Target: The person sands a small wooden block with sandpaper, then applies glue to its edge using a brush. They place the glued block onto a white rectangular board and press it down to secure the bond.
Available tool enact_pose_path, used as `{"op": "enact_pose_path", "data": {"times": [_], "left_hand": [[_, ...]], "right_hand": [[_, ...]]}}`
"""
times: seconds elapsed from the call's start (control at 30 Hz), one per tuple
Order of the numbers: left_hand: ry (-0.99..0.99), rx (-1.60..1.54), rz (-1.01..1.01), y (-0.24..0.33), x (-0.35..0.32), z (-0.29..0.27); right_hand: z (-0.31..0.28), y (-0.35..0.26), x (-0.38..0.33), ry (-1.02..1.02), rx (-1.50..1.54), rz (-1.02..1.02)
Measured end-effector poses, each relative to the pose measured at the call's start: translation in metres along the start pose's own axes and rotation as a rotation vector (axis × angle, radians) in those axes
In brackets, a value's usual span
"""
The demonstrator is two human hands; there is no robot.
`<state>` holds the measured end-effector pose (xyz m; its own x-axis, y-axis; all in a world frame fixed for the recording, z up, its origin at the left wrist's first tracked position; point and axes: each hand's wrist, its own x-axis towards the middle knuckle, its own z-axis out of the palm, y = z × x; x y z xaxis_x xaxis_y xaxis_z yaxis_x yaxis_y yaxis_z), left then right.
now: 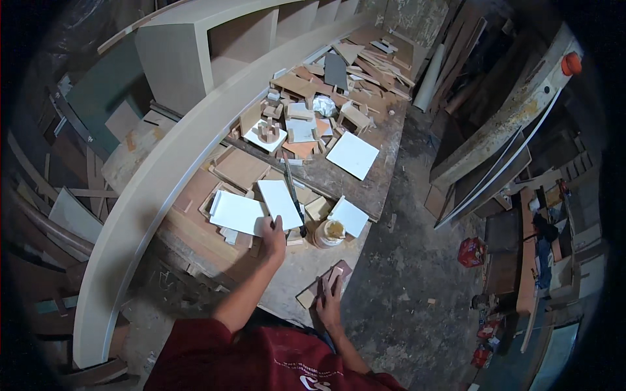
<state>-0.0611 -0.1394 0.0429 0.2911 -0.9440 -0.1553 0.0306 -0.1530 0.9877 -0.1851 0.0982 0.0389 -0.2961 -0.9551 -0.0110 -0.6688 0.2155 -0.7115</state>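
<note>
My left hand [274, 240] grips the lower end of a white rectangular panel [278, 199], thumb on its face. Just left of it lies another white panel [238, 213], slightly overlapped at the corner. Near the bench's front edge, my right hand [328, 304] rests with fingers stretched over a small brown board [310, 293] with a pale edge. Whether a thin strip sits under those fingers is hard to tell. Between the hands stands an open tub [328, 233] with tan residue on its rim. A long dark tool [291, 186] leans beside the held panel.
Wood offcuts [293, 85] and a square white board [353, 155] cover the far workbench [365, 202]. Another white piece [350, 215] lies behind the tub. A long curved pale panel [147, 189] runs along the left, before a cabinet [173, 55]. A red box [471, 252] sits on the right.
</note>
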Motion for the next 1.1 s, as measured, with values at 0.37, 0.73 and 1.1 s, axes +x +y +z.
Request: {"op": "enact_pose_path", "data": {"times": [0.37,0.73,1.1], "left_hand": [[-0.238,-0.052,0.103,0.015,-0.089,-0.109],[-0.574,0.157,-0.266,-0.020,-0.177,-0.089],[-0.450,0.701,0.405,-0.044,-0.183,-0.057]], "right_hand": [[-0.055,-0.015,0.007,0.267,0.822,0.492],[-0.105,-0.009,0.032,0.201,0.229,-0.144],[-0.063,0.038,0.067,0.055,0.028,-0.394]]}}
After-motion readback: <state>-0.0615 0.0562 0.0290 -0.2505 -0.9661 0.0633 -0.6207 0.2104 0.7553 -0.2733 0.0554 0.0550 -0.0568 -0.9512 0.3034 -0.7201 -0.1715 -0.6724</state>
